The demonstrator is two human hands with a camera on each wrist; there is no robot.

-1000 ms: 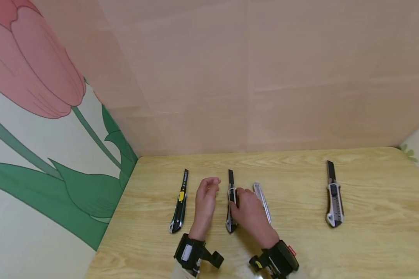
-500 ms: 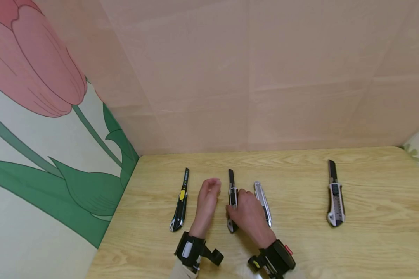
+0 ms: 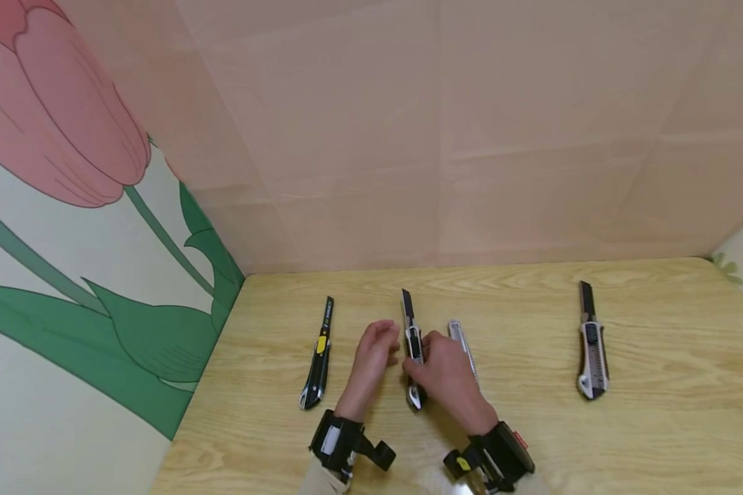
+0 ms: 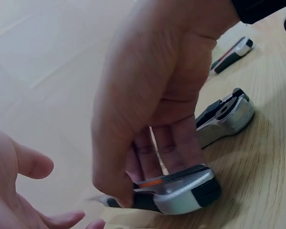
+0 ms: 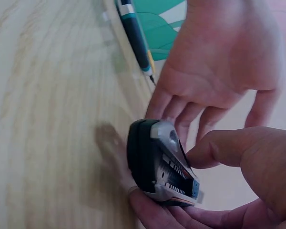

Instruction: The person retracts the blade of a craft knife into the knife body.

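Note:
My right hand (image 3: 450, 375) grips a silver-and-black utility knife (image 3: 414, 340) between thumb and fingers, its dark blade end pointing away from me. In the right wrist view the knife's butt end (image 5: 143, 157) is raised off the wooden surface, with the thumb on one side and fingers beneath. Just left of the knife, my left hand (image 3: 370, 364) is held with loosely bent fingers and nothing in them. The left wrist view shows its fingers (image 4: 35, 164) apart from the held knife (image 4: 186, 191). A slim silver utility knife (image 3: 460, 338) lies partly hidden behind the right hand.
A black utility knife with a yellow slider (image 3: 318, 364) lies on the wooden table (image 3: 520, 426) left of my hands. Another silver-and-black utility knife (image 3: 593, 354) lies far right. A pinkish sheet (image 3: 439, 172) rises behind the table's back edge; a tulip-patterned panel (image 3: 179, 344) stands left.
The utility knife at my right hand has come up off the table and tilted slightly, its blade end moving away from me. My left hand has shifted a little right, closer to it.

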